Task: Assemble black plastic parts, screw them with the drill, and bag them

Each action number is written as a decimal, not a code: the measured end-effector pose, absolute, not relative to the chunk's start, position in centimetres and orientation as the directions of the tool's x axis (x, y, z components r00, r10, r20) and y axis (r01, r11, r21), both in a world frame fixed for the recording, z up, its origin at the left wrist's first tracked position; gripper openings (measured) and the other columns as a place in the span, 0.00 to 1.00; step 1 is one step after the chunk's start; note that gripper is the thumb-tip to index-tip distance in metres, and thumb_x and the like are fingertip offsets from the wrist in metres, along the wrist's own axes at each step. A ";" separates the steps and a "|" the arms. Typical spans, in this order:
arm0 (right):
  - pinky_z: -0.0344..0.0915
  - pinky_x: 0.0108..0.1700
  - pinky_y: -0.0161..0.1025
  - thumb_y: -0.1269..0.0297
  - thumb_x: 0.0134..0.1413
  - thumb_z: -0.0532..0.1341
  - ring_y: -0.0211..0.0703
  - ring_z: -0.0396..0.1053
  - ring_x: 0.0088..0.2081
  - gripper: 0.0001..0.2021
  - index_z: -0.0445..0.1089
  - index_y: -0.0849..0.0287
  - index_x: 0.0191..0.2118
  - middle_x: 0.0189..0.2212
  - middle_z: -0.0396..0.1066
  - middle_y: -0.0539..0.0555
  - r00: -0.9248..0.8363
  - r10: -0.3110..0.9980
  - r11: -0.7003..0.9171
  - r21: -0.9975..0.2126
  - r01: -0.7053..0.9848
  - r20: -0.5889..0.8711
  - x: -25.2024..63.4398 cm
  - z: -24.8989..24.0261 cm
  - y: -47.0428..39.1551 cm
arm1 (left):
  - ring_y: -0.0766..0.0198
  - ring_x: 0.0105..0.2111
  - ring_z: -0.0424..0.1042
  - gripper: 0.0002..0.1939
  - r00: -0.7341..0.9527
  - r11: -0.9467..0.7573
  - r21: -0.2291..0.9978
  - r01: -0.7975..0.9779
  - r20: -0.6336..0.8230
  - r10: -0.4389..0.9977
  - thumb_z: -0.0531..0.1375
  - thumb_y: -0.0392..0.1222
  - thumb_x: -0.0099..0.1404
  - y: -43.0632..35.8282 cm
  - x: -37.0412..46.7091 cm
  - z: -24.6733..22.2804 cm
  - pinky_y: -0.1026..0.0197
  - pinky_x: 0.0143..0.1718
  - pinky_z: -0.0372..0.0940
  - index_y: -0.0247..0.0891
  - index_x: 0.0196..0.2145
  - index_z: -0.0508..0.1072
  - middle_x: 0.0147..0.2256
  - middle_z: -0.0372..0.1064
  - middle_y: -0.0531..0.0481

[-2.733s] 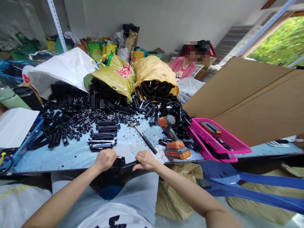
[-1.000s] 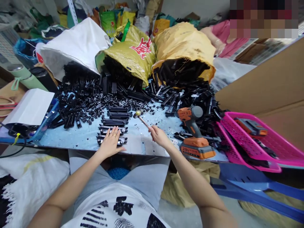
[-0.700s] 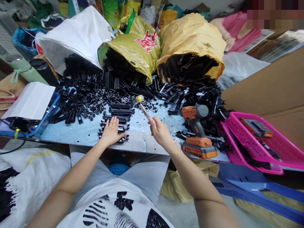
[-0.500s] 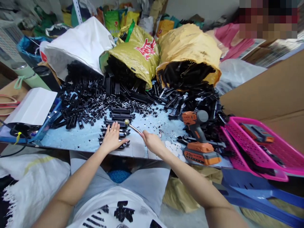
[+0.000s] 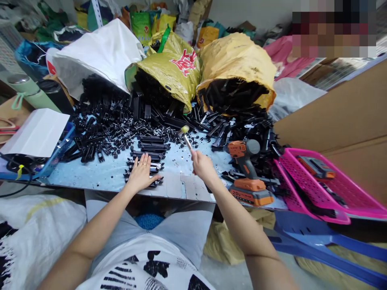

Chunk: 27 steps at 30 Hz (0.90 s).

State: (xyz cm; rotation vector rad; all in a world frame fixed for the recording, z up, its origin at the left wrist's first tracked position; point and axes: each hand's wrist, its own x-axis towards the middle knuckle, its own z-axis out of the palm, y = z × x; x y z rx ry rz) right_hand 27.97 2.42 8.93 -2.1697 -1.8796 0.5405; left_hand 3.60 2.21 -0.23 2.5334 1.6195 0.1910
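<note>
My left hand (image 5: pixel 141 171) lies flat, fingers spread, across a row of black plastic parts (image 5: pixel 152 147) lined up near the table's front edge. Gripped in my right hand (image 5: pixel 202 164) is a small hammer (image 5: pixel 186 137) with a metal handle and a yellowish round head. The hammer head is raised, to the right of the row and apart from it. Behind the row lies a heap of small black pieces and silver pins (image 5: pixel 121 131).
A white sack (image 5: pixel 99 52), a yellow-green sack (image 5: pixel 172 76) and a tan sack (image 5: pixel 236 60) spill black parts onto the table. An orange cordless drill (image 5: pixel 249 173) stands at right, beside a pink basket (image 5: pixel 314 209). A blue tray (image 5: pixel 48 171) sits at left. A person is at the back right.
My right hand has moved right and lifted the hammer up and away from the row of parts. My left hand stays on the row. The view has shifted slightly.
</note>
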 end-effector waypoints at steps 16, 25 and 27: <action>0.58 0.35 0.39 0.50 0.65 0.40 0.50 0.71 0.35 0.26 0.67 0.64 0.40 0.33 0.72 0.65 0.294 0.945 -0.312 -0.122 0.942 -0.145 34.3 4.9 1.6 | 0.48 0.65 0.38 0.40 0.355 -0.356 0.219 0.909 0.043 0.934 0.41 0.62 0.66 3.4 4.7 1.2 0.45 0.64 0.40 0.26 0.63 0.51 0.65 0.40 0.34; 0.58 0.40 0.39 0.55 0.63 0.48 0.50 0.65 0.44 0.18 0.68 0.63 0.41 0.40 0.68 0.63 0.238 0.970 -0.232 -0.098 0.968 0.055 35.0 2.0 -1.6 | 0.50 0.51 0.64 0.19 0.413 -0.406 0.084 0.910 -0.089 0.906 0.47 0.34 0.65 11.9 5.8 3.5 0.49 0.51 0.59 0.32 0.48 0.71 0.48 0.67 0.36; 0.58 0.41 0.39 0.55 0.63 0.48 0.49 0.64 0.44 0.17 0.68 0.61 0.41 0.39 0.68 0.61 0.171 0.981 -0.156 -0.149 0.977 0.093 34.9 2.5 -2.3 | 0.50 0.48 0.66 0.16 0.453 -0.448 0.068 0.891 -0.138 0.881 0.49 0.35 0.65 13.0 5.1 3.4 0.50 0.48 0.59 0.33 0.44 0.73 0.45 0.69 0.37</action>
